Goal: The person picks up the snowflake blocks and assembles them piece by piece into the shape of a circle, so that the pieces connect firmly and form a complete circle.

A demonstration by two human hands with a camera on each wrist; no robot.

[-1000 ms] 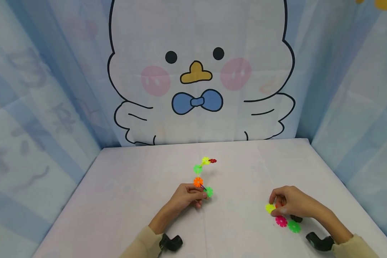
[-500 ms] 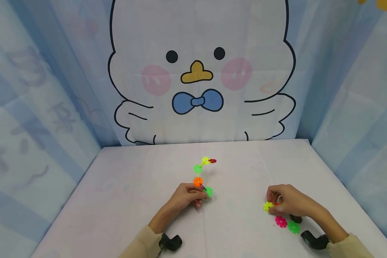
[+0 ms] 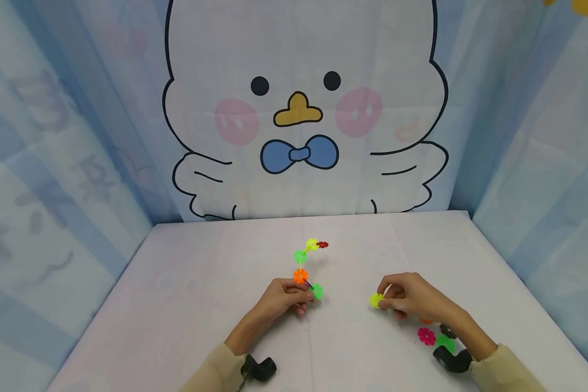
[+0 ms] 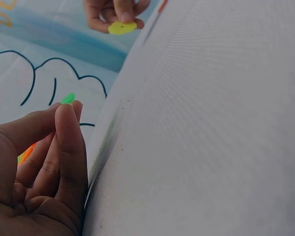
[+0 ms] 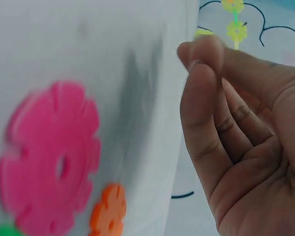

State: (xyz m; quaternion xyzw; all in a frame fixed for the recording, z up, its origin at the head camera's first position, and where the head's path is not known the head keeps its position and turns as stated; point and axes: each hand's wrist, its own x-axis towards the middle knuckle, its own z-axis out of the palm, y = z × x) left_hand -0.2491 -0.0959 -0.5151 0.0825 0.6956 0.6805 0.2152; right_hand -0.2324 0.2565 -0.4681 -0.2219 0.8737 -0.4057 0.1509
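Note:
My left hand [image 3: 285,296] pinches the green snowflake disc [image 3: 318,292] at the near end of a chain of slotted plastic discs. In the head view the chain curves up past an orange disc [image 3: 301,276], another green disc [image 3: 300,256] and a yellow disc [image 3: 312,244] to a red disc [image 3: 323,245]. Off to the right, my right hand [image 3: 414,296] holds a loose yellow snowflake disc [image 3: 376,300] between thumb and fingertips, apart from the chain. The left wrist view shows that yellow disc [image 4: 122,28] nearly edge-on. Fingers mostly cover the left hand's disc there.
Loose discs lie below the right hand: a pink one [image 3: 426,336], a green one [image 3: 446,343], a dark brown one [image 3: 448,330] and an orange one [image 5: 108,211]. The white table [image 3: 201,261] meets a printed curtain [image 3: 299,190] at the back.
My right hand has lifted the yellow disc from beside the loose pieces and carried it left, toward the chain. The left hand and its chain stay nearly still.

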